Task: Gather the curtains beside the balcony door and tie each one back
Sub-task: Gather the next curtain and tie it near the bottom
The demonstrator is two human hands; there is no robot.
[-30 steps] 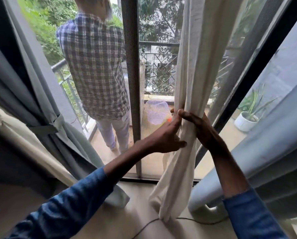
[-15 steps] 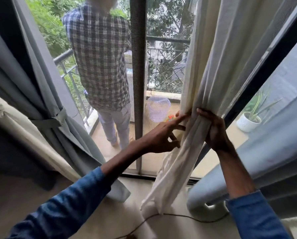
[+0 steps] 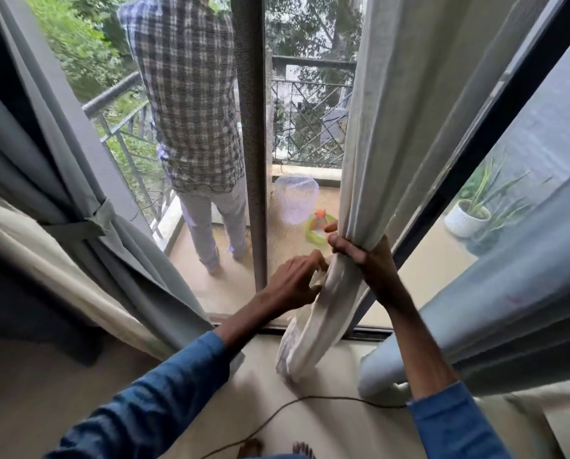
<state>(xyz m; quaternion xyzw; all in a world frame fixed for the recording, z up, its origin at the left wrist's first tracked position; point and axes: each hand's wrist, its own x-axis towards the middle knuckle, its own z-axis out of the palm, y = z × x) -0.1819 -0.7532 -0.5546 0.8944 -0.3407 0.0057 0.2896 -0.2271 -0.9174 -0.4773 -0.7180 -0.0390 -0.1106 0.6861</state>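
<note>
A cream sheer curtain [image 3: 373, 134] hangs right of the balcony door post, bunched into a narrow bundle at its lower part. My right hand [image 3: 366, 260] is wrapped around that bundle, fingers closed on the cloth. My left hand [image 3: 293, 283] sits just left of the bundle, fingertips pinching its loose lower folds. A grey curtain [image 3: 28, 150] on the left is held by a grey tie-back band [image 3: 78, 223]. Another grey curtain [image 3: 509, 286] hangs loose on the right, its end resting on the floor.
A person in a checked shirt [image 3: 191, 104] stands on the balcony by the railing. A mesh bin [image 3: 297, 200], a green toy [image 3: 316, 226] and a potted plant [image 3: 469, 217] stand outside. A thin cord [image 3: 310, 402] lies on the floor near my feet.
My right hand has closed fully round the cream curtain, squeezing it into a tighter bundle. My left hand dropped lower beside it. The view tilted down.
</note>
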